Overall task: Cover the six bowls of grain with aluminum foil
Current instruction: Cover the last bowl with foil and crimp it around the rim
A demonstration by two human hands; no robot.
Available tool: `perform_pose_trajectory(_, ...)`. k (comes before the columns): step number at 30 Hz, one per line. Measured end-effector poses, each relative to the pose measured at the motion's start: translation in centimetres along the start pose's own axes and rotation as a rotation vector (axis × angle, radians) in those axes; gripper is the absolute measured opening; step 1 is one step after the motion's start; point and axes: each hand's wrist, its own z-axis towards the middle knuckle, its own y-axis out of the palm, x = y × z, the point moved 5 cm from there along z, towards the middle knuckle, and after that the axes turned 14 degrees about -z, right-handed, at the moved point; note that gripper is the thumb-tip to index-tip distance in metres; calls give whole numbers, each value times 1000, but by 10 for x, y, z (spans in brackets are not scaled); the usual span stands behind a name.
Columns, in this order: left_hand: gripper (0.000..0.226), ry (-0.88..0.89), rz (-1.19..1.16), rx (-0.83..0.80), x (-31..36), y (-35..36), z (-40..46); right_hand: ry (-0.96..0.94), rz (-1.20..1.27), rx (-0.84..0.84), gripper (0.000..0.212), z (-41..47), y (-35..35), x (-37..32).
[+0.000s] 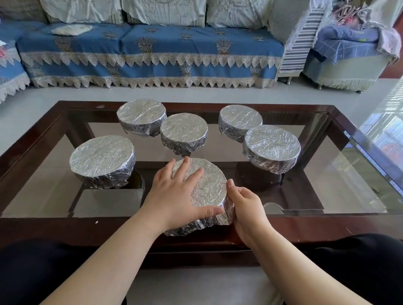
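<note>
Nearest the camera, at the front edge of the glass-topped table (334,196), sits a foil-covered bowl (211,188); its contents are hidden under the crinkled aluminum foil (205,225), which is folded down around the sides. It is round, with no clear long axis, and its flat top faces upward. The left hand (179,193) lies flat on the foil top with straight, spread fingers, the thumb along the near rim. The right hand (245,205) has curled fingers pressed to the bowl's right side, thumb up at the rim, gripping the foil skirt. Five other foil-covered bowls (103,160) stand apart further back on the glass. Beyond the table is a blue sofa (155,45).
</note>
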Motion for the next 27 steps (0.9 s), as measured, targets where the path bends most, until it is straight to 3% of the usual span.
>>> perform_pose_trajectory(2,117,1,5,2,0,1,0,31,15,28,26,1,0,1)
perform_pose_trajectory(11,118,0,17,12,-2,2,1,98,13,65,25,2,4,3)
perform_pose_trajectory(18,115,2,44,15,-1,2,1,72,-5,51,6,4,6,8)
perform_pose_trajectory(27,116,0,70,4,-1,4,2,-91,-173,209,28,5,3,7)
